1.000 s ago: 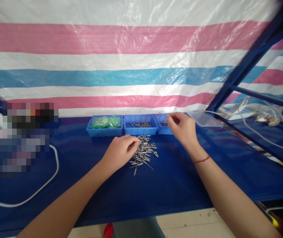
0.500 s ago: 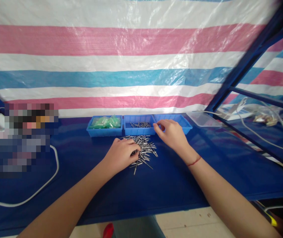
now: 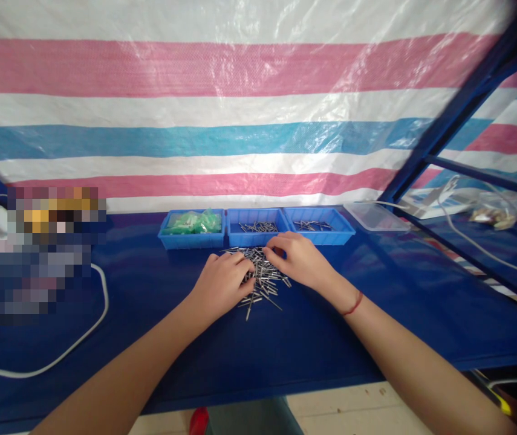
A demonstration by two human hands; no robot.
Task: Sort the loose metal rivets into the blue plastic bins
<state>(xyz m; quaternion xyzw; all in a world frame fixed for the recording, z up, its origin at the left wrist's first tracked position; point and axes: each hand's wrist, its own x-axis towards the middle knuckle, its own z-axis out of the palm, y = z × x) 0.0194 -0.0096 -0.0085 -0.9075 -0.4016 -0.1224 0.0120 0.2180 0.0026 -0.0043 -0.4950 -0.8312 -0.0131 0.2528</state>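
A loose pile of silver blind rivets with thin stems lies on the blue tabletop. My left hand rests at the pile's left edge, fingers and thumb curled round some rivets; its fingertips are partly hidden. Over the upper right of the pile is my right hand, thumb and forefinger slightly apart, with nothing visible between them. Behind the pile, the middle blue bin holds several rivets, and the right blue bin has some too. Green plastic packets fill the left blue bin.
A clear plastic lid lies right of the bins. White cable loops across the left side, beside a blurred-out patch. A striped sheet hangs behind, and blue metal frame bars slant up at the right.
My right hand has come back from the right bin toward the pile, uncovering the rivets in that bin. My left hand has stayed nearly still.
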